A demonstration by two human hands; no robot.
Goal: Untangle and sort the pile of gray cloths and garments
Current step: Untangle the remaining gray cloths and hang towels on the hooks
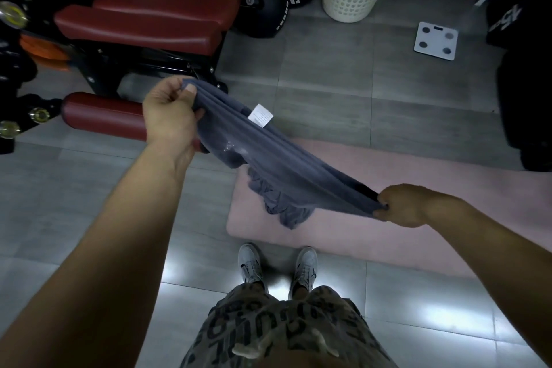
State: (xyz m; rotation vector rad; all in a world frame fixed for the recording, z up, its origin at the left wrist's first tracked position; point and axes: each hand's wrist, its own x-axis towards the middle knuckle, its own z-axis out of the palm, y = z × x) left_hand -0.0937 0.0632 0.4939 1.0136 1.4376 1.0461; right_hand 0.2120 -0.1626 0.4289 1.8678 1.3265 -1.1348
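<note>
At ten and four o'clock, the left hand (pixel 170 110) and right hand (pixel 400 206) pinch the gray cloth (pixel 286 161) taut. Its white tag (pixel 260 115) is illegible.

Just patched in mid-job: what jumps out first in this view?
A gray cloth is stretched across mid-frame, gripped by the left hand at upper left and the right hand at lower right, a white tag showing near the left hand. Beneath it, crumpled gray fabric shows against the pink mat; a dark red bench fills the upper left.

Gray cloth (pixel 286 158) with white tag stretched taut above crumpled gray garment (pixel 283 206).
</note>
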